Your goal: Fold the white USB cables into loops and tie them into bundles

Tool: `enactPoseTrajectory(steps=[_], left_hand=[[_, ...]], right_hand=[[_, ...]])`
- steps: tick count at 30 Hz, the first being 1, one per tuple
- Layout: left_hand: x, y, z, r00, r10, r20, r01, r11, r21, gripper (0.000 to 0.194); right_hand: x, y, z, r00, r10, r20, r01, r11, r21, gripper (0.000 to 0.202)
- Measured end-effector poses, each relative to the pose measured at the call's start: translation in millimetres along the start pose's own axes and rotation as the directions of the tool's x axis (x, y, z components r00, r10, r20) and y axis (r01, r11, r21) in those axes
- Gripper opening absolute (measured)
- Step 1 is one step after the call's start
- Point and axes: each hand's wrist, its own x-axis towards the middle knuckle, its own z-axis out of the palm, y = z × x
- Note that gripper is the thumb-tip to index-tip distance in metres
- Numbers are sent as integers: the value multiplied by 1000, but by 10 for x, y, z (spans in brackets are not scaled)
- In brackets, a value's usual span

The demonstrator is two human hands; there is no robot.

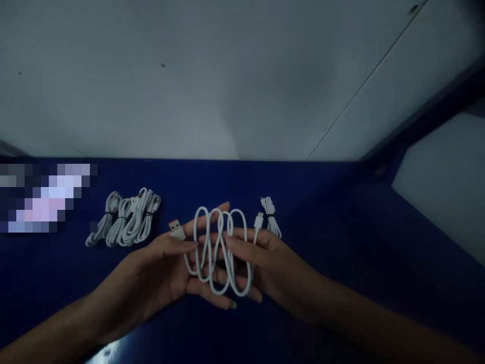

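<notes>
Low in the middle of the frame, above a dark blue tabletop (322,202), both hands meet around one white cable (220,247) folded into several long loops. The left hand (159,273) lies palm up beneath the loops, its fingers spread and reaching toward the right under them; its grip is wide, more a cradle than a clamp, with the thumb resting near the cable's USB plug (176,230). The right hand (265,258) comes in from the lower right, and its fingers lie over the middle of the loops, pinching them lightly against the left palm, so its grip is narrow and closed on the cable.

By my judgement the step in hand is gathering the loops into an even hank. The next move would call for a firm hold at the waist of the loops so they do not spring apart, with both loose ends kept clear.

The loops' long axis runs from the top of the frame toward the bottom, slightly fanned. The USB plug, with its orange insert, points toward the upper left; the small connector (258,221) sticks up at the right side of the loops, near the right hand's knuckles.

Left of centre on the tabletop lies a cluster of tied cable bundles (127,220), and one more tied bundle (271,215) lies just beyond the right hand.
</notes>
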Motion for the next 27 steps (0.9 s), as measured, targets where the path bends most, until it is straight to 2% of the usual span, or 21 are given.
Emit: enactPoseTrajectory(steps=[2, 5, 9, 13, 16, 20, 24, 27], left_hand=[[-13, -8, 3, 999, -17, -36, 19, 998, 53, 46], [-55, -28, -29, 989, -34, -145, 52, 991, 121, 44], [-97, -32, -91, 967, -45, -251, 86, 984, 153, 36], [-68, 40, -54, 966, -38, -256, 86, 980, 180, 26], [-25, 102, 6, 976, -16, -217, 77, 958, 276, 30], [-3, 127, 46, 972, -32, -232, 122, 916, 383, 36], [-21, 111, 28, 952, -91, -294, 206, 898, 389, 36], [-35, 91, -20, 944, -96, -314, 219, 897, 384, 37]], right_hand=[[-8, -2, 3, 1000, -14, -18, 12, 998, -67, 33], [-27, -29, 11, 997, -50, -60, 39, 985, -170, 34], [-52, -114, 31, 989, -96, -111, 65, 964, -257, 32], [-59, -186, 39, 988, -103, -114, 67, 957, -282, 27], [-49, -195, 14, 989, -108, -97, 73, 947, -312, 27], [-25, -146, -49, 995, -70, -75, 47, 962, -268, 28], [-5, -81, -108, 998, -20, -54, 11, 987, -163, 29], [-2, -51, -123, 998, 12, -68, -18, 996, -86, 31]])
